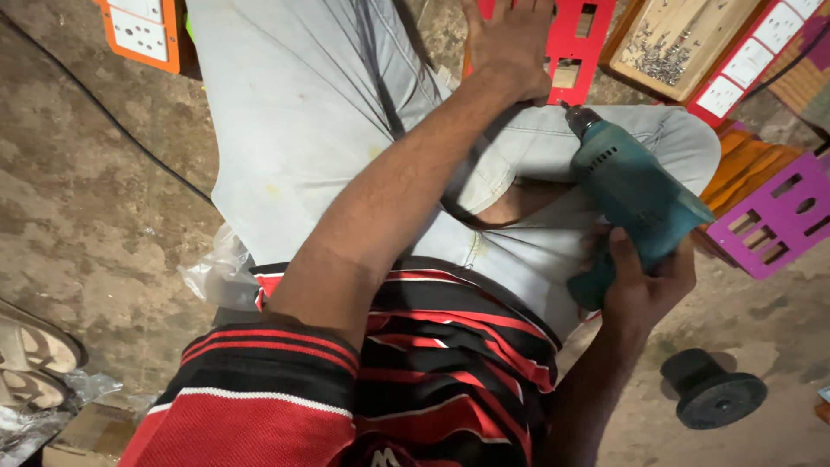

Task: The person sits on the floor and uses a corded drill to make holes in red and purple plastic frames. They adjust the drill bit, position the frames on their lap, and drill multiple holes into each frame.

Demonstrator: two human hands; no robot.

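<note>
Drill: teal electric drill [635,195] lies across the person's lap, its bit tip touching the lower edge of the red plate.
Right hand: right hand [644,281] is wrapped tight around the drill's handle, fingers closed on the grip.
Left hand: left hand [510,39] is spread flat, palm down, pressing on the red cut-out plate [575,39] at the knee; the forearm crosses the lap and hides part of the plate.
Beyond the plate: wooden tray of small screws [670,43], just beside it a red panel with white switches [752,56].
Right side: purple cut-out plate [774,225] resting on orange pieces, near the drill's body.
Floor: black spool [713,389] lower right, a black cable [104,112] on the left, an orange switch panel [143,30] top left, sandals [35,350] and crumpled plastic at the left edge.
</note>
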